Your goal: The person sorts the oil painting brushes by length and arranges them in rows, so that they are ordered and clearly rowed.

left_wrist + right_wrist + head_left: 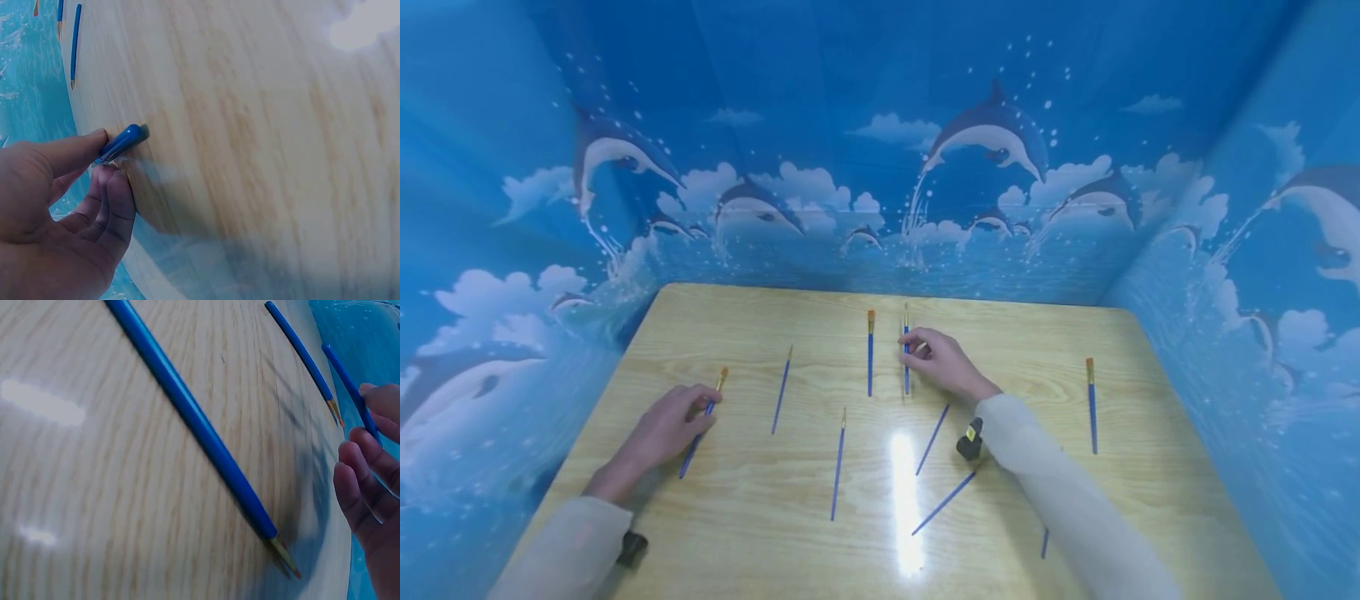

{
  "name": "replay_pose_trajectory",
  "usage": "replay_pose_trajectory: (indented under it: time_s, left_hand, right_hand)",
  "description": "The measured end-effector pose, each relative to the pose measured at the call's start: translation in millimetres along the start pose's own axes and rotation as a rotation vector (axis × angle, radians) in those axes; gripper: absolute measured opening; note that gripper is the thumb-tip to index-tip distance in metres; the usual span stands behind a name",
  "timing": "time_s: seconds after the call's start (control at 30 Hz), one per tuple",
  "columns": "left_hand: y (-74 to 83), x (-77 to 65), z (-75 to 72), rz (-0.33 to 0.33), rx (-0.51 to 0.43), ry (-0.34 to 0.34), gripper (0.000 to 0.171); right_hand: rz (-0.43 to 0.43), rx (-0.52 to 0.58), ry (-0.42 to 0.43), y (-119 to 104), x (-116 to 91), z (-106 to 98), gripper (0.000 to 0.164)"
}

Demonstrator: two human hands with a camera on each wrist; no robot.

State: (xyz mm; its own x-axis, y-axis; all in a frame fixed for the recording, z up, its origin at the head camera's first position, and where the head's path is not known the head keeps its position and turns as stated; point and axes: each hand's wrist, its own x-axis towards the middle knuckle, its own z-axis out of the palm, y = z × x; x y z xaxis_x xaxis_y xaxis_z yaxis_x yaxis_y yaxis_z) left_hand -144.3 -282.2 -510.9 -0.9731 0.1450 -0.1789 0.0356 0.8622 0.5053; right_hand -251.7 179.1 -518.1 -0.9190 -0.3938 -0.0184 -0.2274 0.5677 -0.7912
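At the table's left, my left hand (pixel 670 425) pinches a blue-handled paintbrush (pixel 689 457) between thumb and fingers, its orange flat bristles pointing away from me. The left wrist view shows that paintbrush (pixel 120 142) end-on, at the fingertips. Toward the far middle, my right hand (pixel 946 363) pinches another blue paintbrush (pixel 906 382) by its handle, the tip pointing to the back edge. In the right wrist view this paintbrush (pixel 345 375) slants down into the fingers. Just left of it lies a flat-tipped paintbrush (pixel 870 362).
More paintbrushes lie apart on the wooden table (pixel 760 550): a thin one (pixel 781 396) near the left hand, one front centre (pixel 838 475), two by the right wrist, a flat one (pixel 1092 417) at right. The right sleeve (pixel 1060 492) partly covers another. Dolphin-print cloth (pixel 820 258) surrounds the table.
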Motion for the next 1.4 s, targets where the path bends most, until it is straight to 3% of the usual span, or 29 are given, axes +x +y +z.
replay_pose_trajectory:
  time_s: [0.87,1.4]
  left_hand:
    - [-5.4,-0.1,-0.2,0.072,-0.028,0.015,0.035]
    - [-3.8,0.2,0.5,0.049,-0.023,0.011,0.036]
  right_hand:
    - [0.002,-0.262,-0.028,-11,29,29,0.031]
    - [0.029,-0.333,-0.052,-13,27,33,0.038]
